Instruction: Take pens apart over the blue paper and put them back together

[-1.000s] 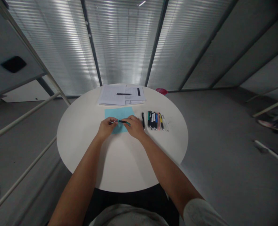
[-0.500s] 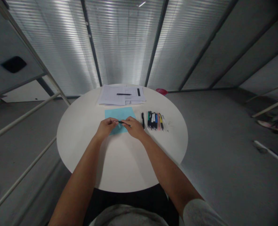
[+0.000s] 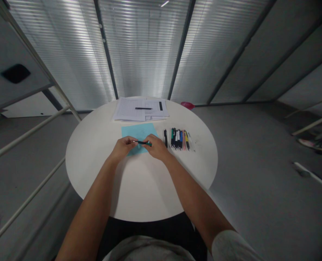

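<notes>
Between my two hands lies a dark pen [image 3: 142, 143] with a green end, held level above a light-blue sheet [image 3: 139, 129]. My left hand [image 3: 124, 148] pinches its silvery tip end. Around the green end close the fingers of my right hand [image 3: 155, 146]. Just right of that hand a single black pen [image 3: 165, 138] rests on the white table. Farther right is a row of several pens [image 3: 180, 139] in green, black, white, blue, pink and yellow, side by side.
Papers [image 3: 130, 110] lie at the far side of the round white table [image 3: 92, 145], with a black pen [image 3: 143, 108] on top. Behind the table stands a wall with blinds [image 3: 141, 50]. A pale metal frame [image 3: 27, 141] is at the left. Something red [image 3: 187, 105] shows beyond the table's edge.
The pen has turned slightly in my fingers, and more of its body and green end shows. Both hands stay in nearly the same place.
</notes>
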Action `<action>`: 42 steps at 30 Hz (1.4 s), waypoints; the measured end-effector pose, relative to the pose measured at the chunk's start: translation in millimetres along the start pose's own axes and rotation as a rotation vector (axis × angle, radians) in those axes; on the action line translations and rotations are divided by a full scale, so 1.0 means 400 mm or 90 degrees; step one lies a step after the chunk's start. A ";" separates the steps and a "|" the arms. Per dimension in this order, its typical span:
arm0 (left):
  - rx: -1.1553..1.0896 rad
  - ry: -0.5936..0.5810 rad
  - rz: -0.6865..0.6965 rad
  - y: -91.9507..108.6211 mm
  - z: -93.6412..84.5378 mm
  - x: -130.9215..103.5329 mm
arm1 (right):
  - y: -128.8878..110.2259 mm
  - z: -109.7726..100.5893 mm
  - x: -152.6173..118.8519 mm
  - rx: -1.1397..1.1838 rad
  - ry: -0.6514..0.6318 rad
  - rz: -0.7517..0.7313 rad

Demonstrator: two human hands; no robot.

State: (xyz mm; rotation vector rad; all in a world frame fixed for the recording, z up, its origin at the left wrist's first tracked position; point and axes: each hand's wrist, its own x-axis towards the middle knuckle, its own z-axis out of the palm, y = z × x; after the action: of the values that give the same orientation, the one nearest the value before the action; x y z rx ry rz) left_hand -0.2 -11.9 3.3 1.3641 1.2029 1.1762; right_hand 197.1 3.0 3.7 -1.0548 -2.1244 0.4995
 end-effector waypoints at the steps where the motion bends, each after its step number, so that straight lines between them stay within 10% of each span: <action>1: 0.001 0.000 0.001 0.001 0.000 -0.001 | 0.001 -0.002 0.000 0.003 0.000 -0.007; 42: -0.099 0.087 -0.017 0.014 0.010 0.000 | -0.004 0.001 0.002 0.046 0.042 -0.060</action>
State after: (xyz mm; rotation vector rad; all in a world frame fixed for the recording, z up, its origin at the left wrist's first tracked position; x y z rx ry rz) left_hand 4.2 -12.7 8.5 1.1641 1.1946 1.3327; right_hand 195.8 2.6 4.6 -0.9137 -2.0716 0.4860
